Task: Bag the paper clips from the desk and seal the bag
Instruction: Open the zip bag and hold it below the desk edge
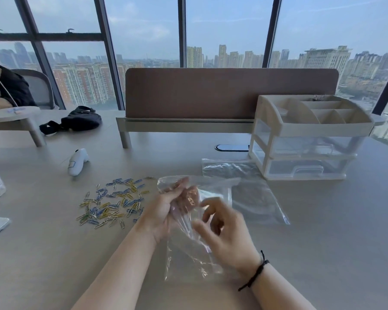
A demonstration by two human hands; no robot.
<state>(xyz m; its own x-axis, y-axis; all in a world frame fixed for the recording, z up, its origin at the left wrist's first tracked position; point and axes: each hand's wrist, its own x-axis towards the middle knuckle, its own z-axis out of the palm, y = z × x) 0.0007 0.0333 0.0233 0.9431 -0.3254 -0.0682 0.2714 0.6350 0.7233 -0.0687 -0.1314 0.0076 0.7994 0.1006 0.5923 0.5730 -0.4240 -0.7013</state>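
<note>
A clear plastic bag (188, 249) hangs crumpled between my hands above the desk. My left hand (166, 206) grips its upper part, fingers partly wrapped in the film. My right hand (220, 229) is at the bag's right side, fingers curled and apart, touching the plastic; whether it pinches the film I cannot tell. A loose pile of blue, yellow and silver paper clips (114, 200) lies on the desk just left of my left hand.
More clear bags (251, 189) lie flat behind my right hand. A plastic drawer organizer (305, 139) stands at the back right, a white handheld device (77, 161) back left, a black pouch (76, 120) beyond. A person sits far left.
</note>
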